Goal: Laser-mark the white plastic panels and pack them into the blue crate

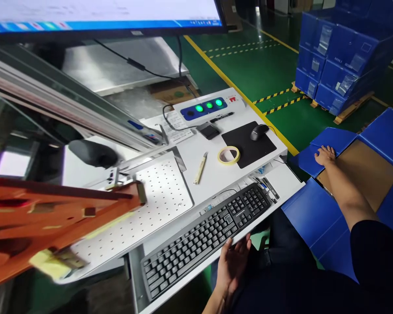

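Over on the right, my right hand lies with its fingers spread on the flap of an opened blue carton, whose brown inner panel shows. My left hand is palm up by the front edge of the keyboard tray, thumb and fingers apart and nothing in it. Whether its fingertips touch the tray edge I cannot tell. Just beyond it lies a black keyboard. On the white desk are a roll of tape, a yellowish utility knife and a mouse on a black mouse pad.
A monitor hangs over the desk's far left. An orange frame rests on a perforated white plate. A panel with green-lit buttons stands at the back. Blue cartons are stacked on a wooden pallet.
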